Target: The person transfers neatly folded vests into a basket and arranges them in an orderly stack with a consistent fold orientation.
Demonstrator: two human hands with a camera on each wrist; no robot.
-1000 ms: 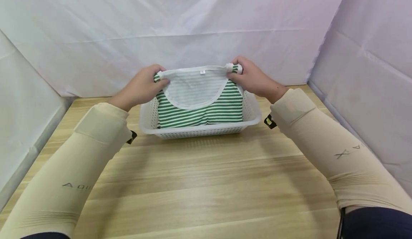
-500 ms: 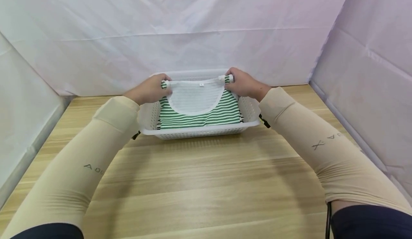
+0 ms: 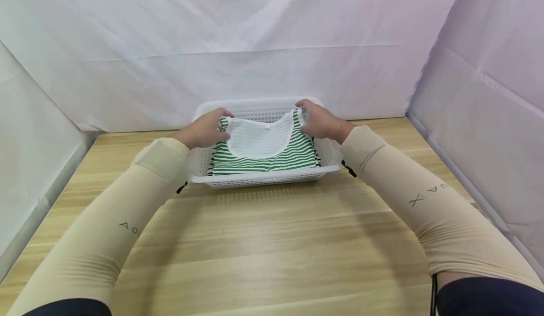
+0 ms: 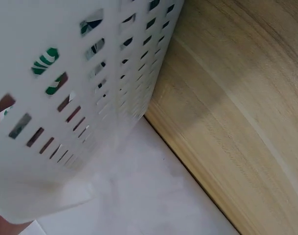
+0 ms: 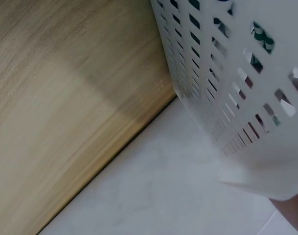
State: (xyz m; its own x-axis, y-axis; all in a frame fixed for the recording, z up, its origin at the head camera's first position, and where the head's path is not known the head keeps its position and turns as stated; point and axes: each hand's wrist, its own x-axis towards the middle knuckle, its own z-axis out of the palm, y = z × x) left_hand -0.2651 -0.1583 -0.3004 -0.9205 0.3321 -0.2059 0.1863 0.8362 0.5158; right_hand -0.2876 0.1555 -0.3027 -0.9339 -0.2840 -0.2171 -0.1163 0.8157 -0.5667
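Note:
A green-and-white striped tank top (image 3: pixel 272 164) with a white-trimmed scoop neck lies folded in a white plastic basket (image 3: pixel 265 179). My left hand (image 3: pixel 206 129) pinches its left shoulder strap between thumb and fingers, just inside the basket's left side. At the opposite strap, my right hand (image 3: pixel 318 120) holds on in the same way. The neckline sags between the two hands, with a small label at its back edge. In the left wrist view, the perforated basket wall (image 4: pixel 114 83) hides most of the hand; the right wrist view has the basket wall (image 5: pixel 227 98) likewise in front.
Dark-striped cloth (image 3: pixel 318 159) peeks out beneath the tank top at the basket's right. The basket stands near the back edge of a wooden table (image 3: pixel 263 240). White sheeting (image 3: pixel 255 80) hangs behind, with more along both sides.
Both hands have lowered the tank top's upper edge into the basket and come slightly closer together. The basket's back rim now shows behind the neckline, which has gone slacker.

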